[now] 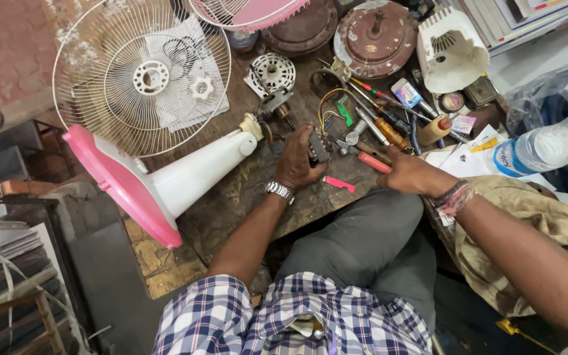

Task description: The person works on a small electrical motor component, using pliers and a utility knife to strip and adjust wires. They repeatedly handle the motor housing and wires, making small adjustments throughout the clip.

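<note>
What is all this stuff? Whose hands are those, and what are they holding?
The camera sits on a person's head and looks down at their own two hands over a messy wooden workbench. The left hand, with a wristwatch, holds a small dark part. The right hand grips a red-handled tool. Lying on the bench are a white fan stand with a pink base, a wire fan guard, screwdrivers, round rusty motor parts and a plastic bottle.

Plaid shirt, wristwatch [279, 191], thread bracelets [453, 197]
</note>
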